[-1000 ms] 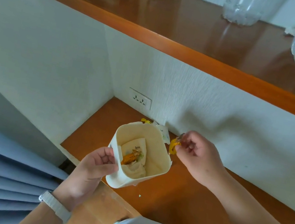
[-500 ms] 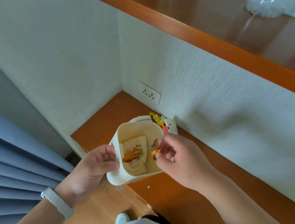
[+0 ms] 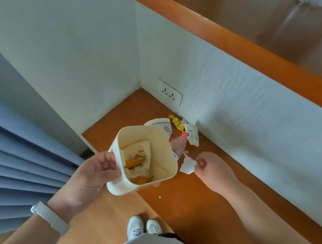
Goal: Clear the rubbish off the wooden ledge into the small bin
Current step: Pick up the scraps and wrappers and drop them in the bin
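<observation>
My left hand [image 3: 91,172] grips the rim of the small cream bin [image 3: 166,165], held tilted above the front edge of the wooden ledge [image 3: 216,207]. Paper and orange wrappers lie inside the bin. My right hand [image 3: 211,171] pinches a crumpled white tissue [image 3: 188,165] just right of the bin's rim. Behind the bin, on the ledge by the wall, lie a yellow sweet wrapper [image 3: 177,122], a white packet [image 3: 192,135], a small clear bottle with a red cap [image 3: 178,144] and a white paper piece [image 3: 160,124], partly hidden by the bin.
A double wall socket [image 3: 169,94] sits in the corner above the ledge. A higher wooden shelf [image 3: 255,46] runs overhead with a clear bottle on it. Blue curtain folds [image 3: 3,158] hang at the left. My white shoes [image 3: 143,227] stand on the floor below.
My right hand let the orange wrapper go into the bin, drew back to the right and now pinches a white tissue. The view has tilted downward.
</observation>
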The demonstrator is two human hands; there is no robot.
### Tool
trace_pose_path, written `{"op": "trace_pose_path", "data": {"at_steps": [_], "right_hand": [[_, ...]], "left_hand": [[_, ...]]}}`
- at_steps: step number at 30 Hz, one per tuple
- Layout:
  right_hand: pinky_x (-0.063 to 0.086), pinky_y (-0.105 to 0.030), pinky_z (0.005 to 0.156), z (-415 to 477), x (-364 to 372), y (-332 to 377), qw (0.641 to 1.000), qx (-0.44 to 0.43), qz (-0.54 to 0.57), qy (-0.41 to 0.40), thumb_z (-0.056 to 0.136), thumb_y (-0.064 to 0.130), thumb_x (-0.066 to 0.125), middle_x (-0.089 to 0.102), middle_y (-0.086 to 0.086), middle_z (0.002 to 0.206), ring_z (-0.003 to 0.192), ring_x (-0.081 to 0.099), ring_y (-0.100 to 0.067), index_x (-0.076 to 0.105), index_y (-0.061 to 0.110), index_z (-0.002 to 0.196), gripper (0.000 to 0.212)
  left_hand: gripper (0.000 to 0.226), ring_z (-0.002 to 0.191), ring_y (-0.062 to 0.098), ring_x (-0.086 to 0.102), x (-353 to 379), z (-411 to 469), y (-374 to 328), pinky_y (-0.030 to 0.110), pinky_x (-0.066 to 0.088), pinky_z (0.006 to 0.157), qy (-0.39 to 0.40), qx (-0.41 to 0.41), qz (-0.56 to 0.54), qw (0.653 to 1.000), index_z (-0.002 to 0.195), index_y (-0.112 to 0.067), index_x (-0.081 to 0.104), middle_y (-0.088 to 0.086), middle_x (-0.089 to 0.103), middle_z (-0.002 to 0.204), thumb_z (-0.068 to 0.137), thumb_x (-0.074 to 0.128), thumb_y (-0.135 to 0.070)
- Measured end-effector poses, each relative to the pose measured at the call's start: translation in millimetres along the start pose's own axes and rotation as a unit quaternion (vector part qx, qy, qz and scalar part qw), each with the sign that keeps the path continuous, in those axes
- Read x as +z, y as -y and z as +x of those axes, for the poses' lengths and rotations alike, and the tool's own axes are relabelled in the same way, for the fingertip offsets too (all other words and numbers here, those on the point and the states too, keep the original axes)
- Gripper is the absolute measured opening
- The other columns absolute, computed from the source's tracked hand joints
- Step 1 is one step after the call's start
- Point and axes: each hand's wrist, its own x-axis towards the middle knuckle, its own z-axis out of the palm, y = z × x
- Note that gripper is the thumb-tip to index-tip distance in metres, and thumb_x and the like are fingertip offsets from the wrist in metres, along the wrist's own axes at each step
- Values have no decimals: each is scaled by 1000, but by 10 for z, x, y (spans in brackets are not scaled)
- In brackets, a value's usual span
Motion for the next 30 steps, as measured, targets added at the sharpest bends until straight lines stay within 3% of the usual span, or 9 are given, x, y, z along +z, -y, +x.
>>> {"op": "trace_pose_path", "data": {"at_steps": [4,7,14,19,21,25,28,30], "right_hand": [[55,-26,78,227,340,-306,999,27,-18,36,89,39,64,52,3,124,96,62,-14,49,27,134,49],[55,-24,78,338,535,-345,999,17,-43,18,85,45,69,51,-1,127,102,63,-17,43,26,136,61],[55,-24,77,461,764,-286,994,-27,-99,31,93,35,63,53,-1,122,98,61,-15,48,24,133,44],[56,-28,89,384,801,-359,994,-32,-89,55,98,27,57,58,-1,134,114,63,-18,44,20,144,48],[57,-27,86,352,782,-342,996,-15,-70,57,99,27,55,62,0,129,110,65,-18,49,20,140,42],[58,-25,73,291,591,-225,999,8,18,27,98,25,54,66,5,101,83,64,-10,63,19,113,19],[58,-37,71,201,293,-56,997,-23,76,-4,96,24,54,61,7,81,72,60,-10,60,22,93,7],[55,-32,64,108,52,71,991,-63,112,-29,97,25,54,57,14,78,70,58,-7,55,28,89,8]], "left_hand": [[70,86,30,67,81,-22,-35,33,57,79,-32,-2,21,999,103,4,63,19,69,92,50,92,-31],[82,86,31,68,134,-62,-42,32,58,79,-60,-3,30,998,103,3,64,23,69,95,42,94,-43],[71,90,39,63,237,-166,31,47,49,88,-92,-14,42,995,102,3,65,29,67,99,51,92,-38],[54,92,40,62,340,-229,97,51,45,92,-111,-25,40,993,103,4,65,35,63,102,59,84,-21],[50,97,48,60,362,-265,109,57,43,96,-114,-23,37,993,105,4,64,37,62,106,64,79,-17],[50,104,59,54,384,-324,91,64,40,100,-121,-22,35,992,109,8,61,40,60,109,67,77,-14],[47,105,59,54,381,-350,92,63,41,100,-121,-17,42,992,109,9,60,41,59,110,69,75,-11],[41,105,57,56,391,-354,104,60,44,99,-115,-19,43,992,109,9,59,39,60,110,73,71,-6]]}}
